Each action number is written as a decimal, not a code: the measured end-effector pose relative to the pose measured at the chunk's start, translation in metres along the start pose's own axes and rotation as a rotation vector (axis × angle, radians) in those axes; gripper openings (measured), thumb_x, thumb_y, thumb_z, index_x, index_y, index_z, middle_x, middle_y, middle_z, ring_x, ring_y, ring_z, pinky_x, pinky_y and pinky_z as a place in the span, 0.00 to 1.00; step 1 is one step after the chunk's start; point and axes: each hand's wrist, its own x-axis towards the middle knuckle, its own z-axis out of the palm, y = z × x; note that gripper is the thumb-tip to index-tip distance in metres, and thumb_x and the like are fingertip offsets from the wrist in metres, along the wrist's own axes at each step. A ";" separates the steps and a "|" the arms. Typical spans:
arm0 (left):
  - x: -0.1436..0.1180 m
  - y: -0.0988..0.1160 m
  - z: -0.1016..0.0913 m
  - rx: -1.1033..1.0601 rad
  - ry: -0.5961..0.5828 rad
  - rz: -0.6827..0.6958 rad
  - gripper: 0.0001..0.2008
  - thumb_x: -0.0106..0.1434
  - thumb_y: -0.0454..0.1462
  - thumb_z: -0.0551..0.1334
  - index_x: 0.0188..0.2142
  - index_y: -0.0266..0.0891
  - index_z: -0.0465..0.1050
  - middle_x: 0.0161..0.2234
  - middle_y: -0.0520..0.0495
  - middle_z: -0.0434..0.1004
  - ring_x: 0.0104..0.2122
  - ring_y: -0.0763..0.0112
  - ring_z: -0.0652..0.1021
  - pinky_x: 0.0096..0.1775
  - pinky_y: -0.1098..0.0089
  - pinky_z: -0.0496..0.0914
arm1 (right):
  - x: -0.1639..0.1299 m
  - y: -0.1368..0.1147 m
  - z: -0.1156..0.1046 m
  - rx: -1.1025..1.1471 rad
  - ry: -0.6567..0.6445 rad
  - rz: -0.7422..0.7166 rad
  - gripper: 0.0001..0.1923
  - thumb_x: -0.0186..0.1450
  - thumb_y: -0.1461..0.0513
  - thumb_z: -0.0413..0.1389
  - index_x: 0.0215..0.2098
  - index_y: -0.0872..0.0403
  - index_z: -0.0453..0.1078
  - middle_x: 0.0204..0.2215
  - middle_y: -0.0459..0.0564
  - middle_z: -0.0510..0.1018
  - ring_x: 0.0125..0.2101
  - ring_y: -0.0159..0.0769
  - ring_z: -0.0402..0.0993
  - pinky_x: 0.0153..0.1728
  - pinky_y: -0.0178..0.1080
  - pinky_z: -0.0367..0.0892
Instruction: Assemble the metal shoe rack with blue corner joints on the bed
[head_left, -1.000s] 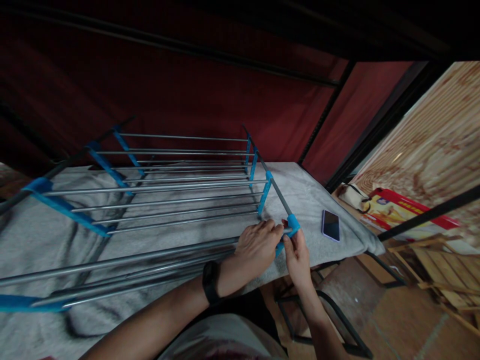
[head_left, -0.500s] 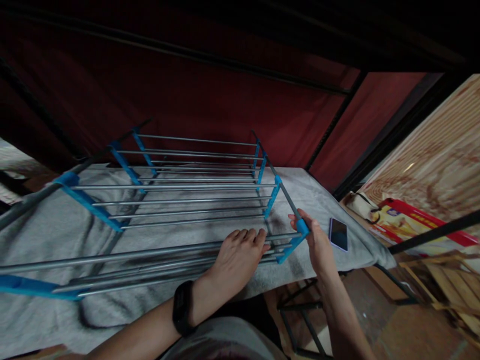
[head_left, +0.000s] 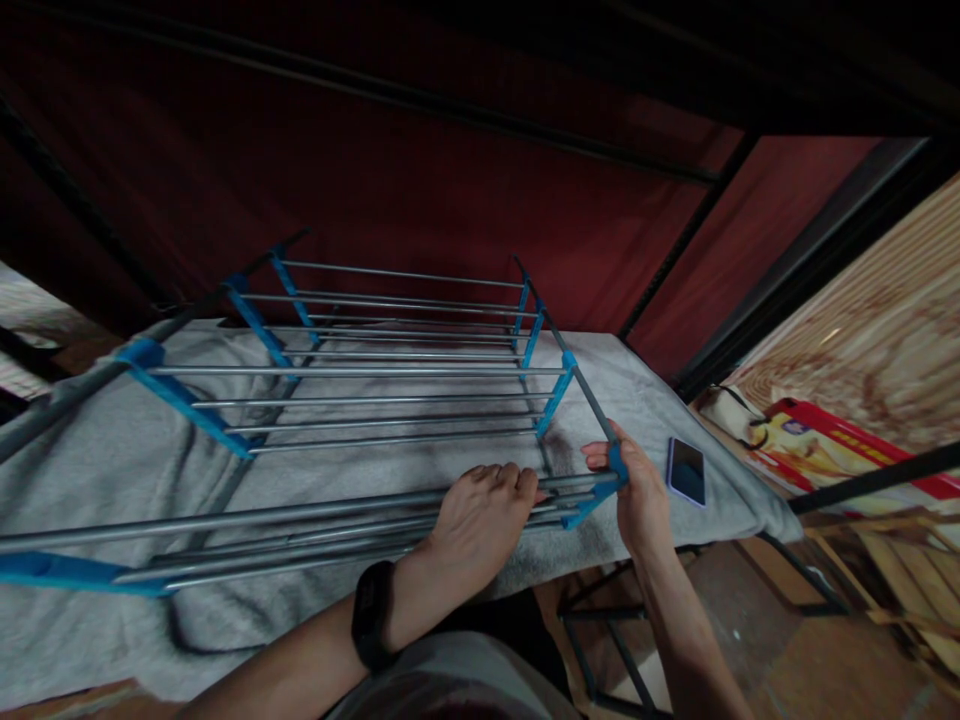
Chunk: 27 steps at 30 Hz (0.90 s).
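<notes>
A rack of grey metal tubes and blue plastic brackets lies on its side across a grey cloth. My left hand, with a dark band on its wrist, is closed over the nearest tubes, close to their right end. My right hand grips the near right corner, around the blue bracket where the side tube meets the cross tubes. Its thumb and fingertips show on the inner side of that corner. The left fingertips are partly hidden behind the tubes.
The grey cloth covers a table. A phone lies on it, right of my right hand. Behind stands a dark red panel. At the right are a red and yellow box, a small pale bag and wooden slats.
My right hand has shifted slightly, and its fingers now wrap further around the corner bracket. The left hand keeps its hold on the tubes. The whole view has moved a little.
</notes>
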 end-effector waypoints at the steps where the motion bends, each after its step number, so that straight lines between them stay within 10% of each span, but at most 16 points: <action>1: 0.000 0.000 0.000 0.000 0.006 0.006 0.06 0.72 0.36 0.57 0.41 0.38 0.73 0.35 0.46 0.80 0.36 0.60 0.81 0.37 0.62 0.72 | 0.000 0.001 0.000 -0.005 0.012 -0.002 0.32 0.66 0.46 0.55 0.61 0.58 0.68 0.37 0.52 0.83 0.33 0.36 0.77 0.41 0.42 0.71; 27: -0.010 0.003 0.001 0.037 0.197 0.085 0.13 0.74 0.41 0.54 0.41 0.35 0.72 0.36 0.44 0.77 0.37 0.63 0.79 0.38 0.64 0.71 | 0.000 0.005 0.001 -0.014 0.092 -0.050 0.25 0.65 0.52 0.53 0.54 0.58 0.72 0.33 0.50 0.80 0.30 0.35 0.73 0.44 0.45 0.67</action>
